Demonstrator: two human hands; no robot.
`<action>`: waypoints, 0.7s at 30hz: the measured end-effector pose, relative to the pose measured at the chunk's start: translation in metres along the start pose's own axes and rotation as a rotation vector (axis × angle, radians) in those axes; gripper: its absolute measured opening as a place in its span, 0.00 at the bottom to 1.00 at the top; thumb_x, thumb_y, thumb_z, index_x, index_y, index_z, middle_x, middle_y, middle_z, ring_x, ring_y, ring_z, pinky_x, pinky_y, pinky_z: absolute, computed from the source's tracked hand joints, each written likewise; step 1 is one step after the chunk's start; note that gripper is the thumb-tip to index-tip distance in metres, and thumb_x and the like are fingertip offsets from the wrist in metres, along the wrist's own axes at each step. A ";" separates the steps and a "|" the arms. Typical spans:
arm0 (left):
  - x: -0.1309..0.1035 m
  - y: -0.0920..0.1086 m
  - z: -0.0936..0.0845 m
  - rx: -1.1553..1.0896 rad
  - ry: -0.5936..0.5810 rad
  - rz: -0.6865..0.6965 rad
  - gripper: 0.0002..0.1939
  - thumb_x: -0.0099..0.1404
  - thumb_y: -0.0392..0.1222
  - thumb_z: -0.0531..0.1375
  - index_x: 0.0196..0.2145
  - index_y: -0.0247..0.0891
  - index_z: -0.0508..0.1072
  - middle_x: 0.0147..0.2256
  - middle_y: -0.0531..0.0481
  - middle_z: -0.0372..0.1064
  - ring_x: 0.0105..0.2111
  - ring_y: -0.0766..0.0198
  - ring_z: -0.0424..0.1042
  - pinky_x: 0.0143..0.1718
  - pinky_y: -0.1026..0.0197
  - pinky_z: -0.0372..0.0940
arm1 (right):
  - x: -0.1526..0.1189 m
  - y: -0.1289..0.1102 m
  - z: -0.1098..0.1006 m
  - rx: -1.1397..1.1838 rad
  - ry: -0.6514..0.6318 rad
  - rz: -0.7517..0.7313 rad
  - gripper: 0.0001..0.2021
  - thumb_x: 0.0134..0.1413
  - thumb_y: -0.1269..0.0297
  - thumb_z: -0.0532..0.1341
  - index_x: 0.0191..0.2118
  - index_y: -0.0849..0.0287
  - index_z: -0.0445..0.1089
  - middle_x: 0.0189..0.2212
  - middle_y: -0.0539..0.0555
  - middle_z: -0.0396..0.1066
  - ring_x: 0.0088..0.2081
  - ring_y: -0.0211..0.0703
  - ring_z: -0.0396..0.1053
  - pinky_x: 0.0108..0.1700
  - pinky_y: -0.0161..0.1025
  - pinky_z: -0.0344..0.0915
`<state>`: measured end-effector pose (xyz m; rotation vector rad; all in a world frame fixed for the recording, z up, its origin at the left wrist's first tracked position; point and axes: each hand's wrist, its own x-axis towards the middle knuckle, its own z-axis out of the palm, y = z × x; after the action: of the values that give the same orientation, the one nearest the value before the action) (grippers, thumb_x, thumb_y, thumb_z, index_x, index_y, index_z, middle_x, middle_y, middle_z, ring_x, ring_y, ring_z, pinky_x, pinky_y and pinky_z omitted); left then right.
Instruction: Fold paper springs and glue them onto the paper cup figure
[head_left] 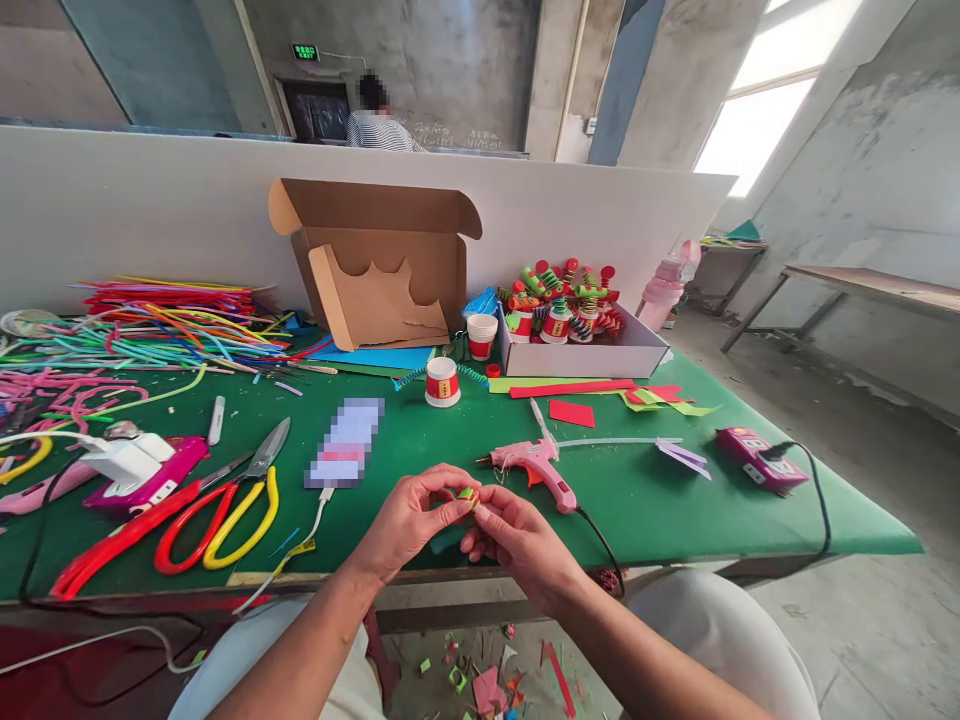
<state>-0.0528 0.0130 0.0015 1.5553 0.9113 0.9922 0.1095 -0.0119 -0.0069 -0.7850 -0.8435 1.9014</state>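
A small green and red paper piece (469, 496) is pinched between the fingertips of both hands, just above the table's front edge. My left hand (412, 520) holds it from the left, thumb and fingers together. From the right, my right hand (514, 535) grips it too, fingers curled. Just beyond my right hand lies a pink glue gun (536, 465). A red and white paper cup (442, 383) stands upside down farther back, with a coiled teal strip out to each side. Behind it is another paper cup (481, 338).
Scissors (240, 500), a phone (345, 445) and a power strip (154, 475) lie left, before piled pipe cleaners (165, 325). At the back stand a cardboard box (390, 260) and a white box (585, 360) of paper figures. Another power strip (757, 460) lies right. A person stands beyond the partition.
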 end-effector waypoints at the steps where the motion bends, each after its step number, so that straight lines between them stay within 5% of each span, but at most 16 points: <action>1: 0.000 0.000 0.000 -0.014 0.009 -0.007 0.11 0.60 0.47 0.63 0.35 0.36 0.77 0.38 0.45 0.74 0.36 0.60 0.72 0.37 0.60 0.70 | -0.001 -0.001 0.000 0.000 -0.010 0.004 0.16 0.45 0.56 0.70 0.36 0.61 0.70 0.27 0.48 0.70 0.26 0.32 0.69 0.31 0.31 0.64; 11: 0.000 -0.005 -0.004 -0.168 0.009 -0.140 0.23 0.52 0.47 0.69 0.45 0.38 0.74 0.37 0.47 0.74 0.35 0.62 0.72 0.38 0.60 0.68 | -0.003 -0.011 -0.004 0.008 -0.015 0.010 0.16 0.46 0.57 0.70 0.37 0.62 0.70 0.29 0.50 0.72 0.29 0.34 0.72 0.35 0.33 0.69; 14: 0.000 -0.003 0.000 -0.108 -0.016 -0.082 0.16 0.52 0.47 0.69 0.36 0.37 0.76 0.33 0.49 0.72 0.33 0.63 0.70 0.35 0.62 0.67 | -0.003 -0.010 -0.005 -0.016 -0.027 0.014 0.17 0.46 0.56 0.70 0.37 0.62 0.69 0.28 0.51 0.73 0.28 0.35 0.73 0.34 0.34 0.69; 17: 0.001 -0.003 0.002 -0.075 0.050 -0.015 0.13 0.53 0.48 0.68 0.28 0.36 0.75 0.32 0.48 0.71 0.33 0.63 0.70 0.36 0.61 0.67 | -0.001 -0.010 -0.007 0.006 0.007 0.002 0.19 0.48 0.51 0.68 0.37 0.62 0.68 0.28 0.52 0.74 0.27 0.37 0.74 0.34 0.35 0.70; 21: 0.002 -0.007 0.003 -0.139 0.198 -0.066 0.14 0.52 0.49 0.68 0.31 0.36 0.75 0.30 0.49 0.72 0.31 0.63 0.70 0.34 0.62 0.67 | 0.003 -0.012 -0.009 0.087 0.076 0.012 0.25 0.49 0.42 0.63 0.36 0.64 0.70 0.29 0.56 0.74 0.28 0.39 0.74 0.33 0.36 0.71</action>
<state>-0.0494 0.0147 -0.0057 1.3198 1.0020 1.1522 0.1213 -0.0025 -0.0026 -0.8056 -0.7067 1.8936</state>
